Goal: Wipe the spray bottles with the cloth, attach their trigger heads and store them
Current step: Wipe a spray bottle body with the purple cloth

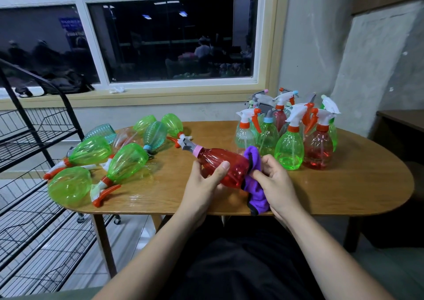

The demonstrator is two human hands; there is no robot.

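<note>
**Two hands, one cloth, one held bottle.** Nearest the viewer, both bare forearms reach forward over the front edge of the worktop [344, 185]. The left hand [206, 178] grips the red bottle [227, 169] round its middle, with the thumb across the upper side and the fingers underneath. The right hand [274, 181] has its fingers curled and pinches the purple cloth [255, 192], holding it against the bottle's base. One fold of the cloth laps over the base, and the rest hangs down to the worktop edge. The red bottle is held nearly level just above the worktop, at centre front. Its pink collar and grey head [187, 143] are fitted and point away and to the left.

**Left group.** Eight lying bottles [127, 162] rest on the worktop in a loose heap: five green, two ribbed teal and one clear. Orange-and-white heads show on at least three of the green ones. One teal bottle has a blue collar.

**Right group, further back.** The upright bottles [289, 150] stand packed close together, each one with a head fitted. Four form the front row: one pale, two green and one red. At least two more bodies stand behind them, and further heads overlap too much to count. Whether any bottle holds liquid cannot be told.

**Surroundings.** A black wire rack [34, 139] with several shelves stands just beside the worktop's left end. A dark window [172, 36] lies beyond.
</note>
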